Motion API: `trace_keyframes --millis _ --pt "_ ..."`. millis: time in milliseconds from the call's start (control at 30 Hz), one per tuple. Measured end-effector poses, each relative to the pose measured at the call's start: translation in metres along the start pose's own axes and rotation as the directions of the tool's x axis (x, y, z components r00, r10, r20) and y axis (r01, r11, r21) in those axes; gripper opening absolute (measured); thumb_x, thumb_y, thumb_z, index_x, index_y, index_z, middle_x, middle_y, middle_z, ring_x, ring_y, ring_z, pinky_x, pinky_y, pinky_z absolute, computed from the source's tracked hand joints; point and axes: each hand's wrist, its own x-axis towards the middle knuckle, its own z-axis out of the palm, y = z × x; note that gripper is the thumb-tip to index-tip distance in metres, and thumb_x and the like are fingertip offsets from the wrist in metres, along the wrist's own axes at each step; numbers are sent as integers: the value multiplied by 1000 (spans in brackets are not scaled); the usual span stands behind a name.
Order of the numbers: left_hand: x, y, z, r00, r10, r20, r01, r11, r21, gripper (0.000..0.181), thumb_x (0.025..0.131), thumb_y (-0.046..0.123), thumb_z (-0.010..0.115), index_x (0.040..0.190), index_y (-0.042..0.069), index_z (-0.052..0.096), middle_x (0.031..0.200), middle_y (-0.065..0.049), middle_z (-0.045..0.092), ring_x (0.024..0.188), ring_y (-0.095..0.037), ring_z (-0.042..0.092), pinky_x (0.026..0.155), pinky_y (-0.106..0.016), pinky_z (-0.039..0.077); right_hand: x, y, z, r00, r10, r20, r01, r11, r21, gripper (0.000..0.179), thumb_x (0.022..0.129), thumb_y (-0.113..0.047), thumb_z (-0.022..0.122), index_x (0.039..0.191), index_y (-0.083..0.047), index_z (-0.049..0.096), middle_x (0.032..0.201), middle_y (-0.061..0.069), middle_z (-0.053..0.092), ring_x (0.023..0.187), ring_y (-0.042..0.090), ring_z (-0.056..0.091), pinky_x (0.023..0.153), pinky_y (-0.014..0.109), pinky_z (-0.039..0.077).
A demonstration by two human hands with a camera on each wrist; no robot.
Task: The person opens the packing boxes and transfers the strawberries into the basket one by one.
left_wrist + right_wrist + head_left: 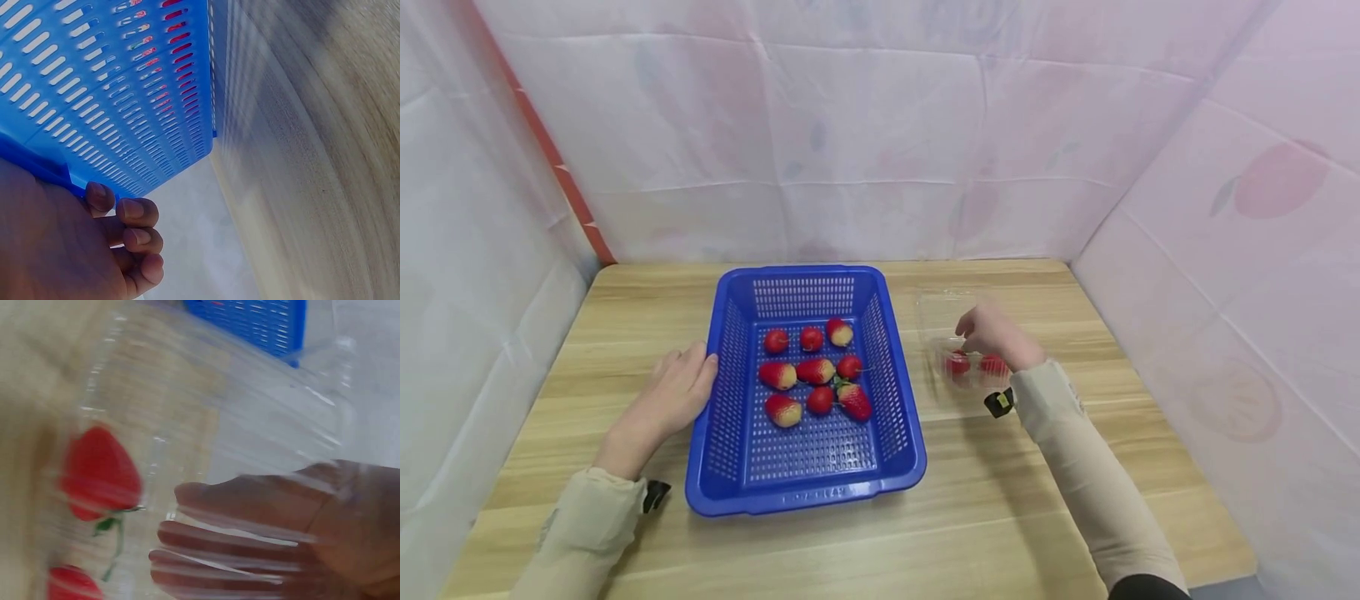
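My left hand (677, 387) holds the left rim of a blue plastic basket (880, 486), fingers curled at its outer side in the left wrist view. Inside lie several round red fruits (777, 341) with stems and several red-and-yellow strawberries (784, 410). One strawberry (853, 402) has green leaves. To the right, my right hand (996, 333) reaches over a clear plastic box (942, 310) with its lid up. Two red fruits (957, 363) show in the box. In the right wrist view, the fingers (219, 540) extend behind the clear plastic, apart from a red strawberry (100, 475) with a green stem.
The wooden table (865, 550) carries the basket and the box side by side. White printed cloth (865, 125) hangs behind the table and along both sides. A black wrist device (998, 403) sits under the right cuff.
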Motion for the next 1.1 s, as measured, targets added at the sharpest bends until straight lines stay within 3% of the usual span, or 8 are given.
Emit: trace_keyframes --millis 200,367,567,967,1100 --pt "0 0 1 1000 4 -1 -4 1000 3 36 108 28 21 104 4 47 92 -11 53 88 -35 45 80 -49 31 -3 6 14 1000 6 -12 -6 1000 7 38 77 5 72 114 11 66 107 27 66 100 40 63 86 48 51" --pt "0 0 1 1000 -1 -4 1 1000 1 36 108 29 21 105 4 47 92 -11 52 87 -34 45 80 -49 31 -7 9 22 997 -20 -74 21 1000 5 37 76 1 75 111 10 67 92 21 67 86 33 63 77 44 51" --pt "0 1 1 1000 -11 1 11 1000 3 37 108 30 20 107 3 46 93 -12 53 89 -34 46 81 -50 31 -16 9 36 998 3 -56 -2 1000 11 34 73 3 77 105 8 69 85 17 69 75 26 63 67 35 51" --pt "0 1 2 1000 -10 -2 10 1000 -1 37 108 30 21 108 4 46 93 -12 53 89 -34 46 82 -50 31 -32 10 59 988 44 -145 -36 998 57 31 76 8 74 104 3 66 91 15 68 81 26 64 71 39 53" --pt "0 1 2 1000 -12 0 12 1000 -4 38 108 30 21 110 3 46 94 -12 53 90 -34 45 82 -50 31 -36 12 65 979 3 -205 2 1000 22 29 76 9 75 102 5 64 91 17 67 81 28 64 73 41 53"
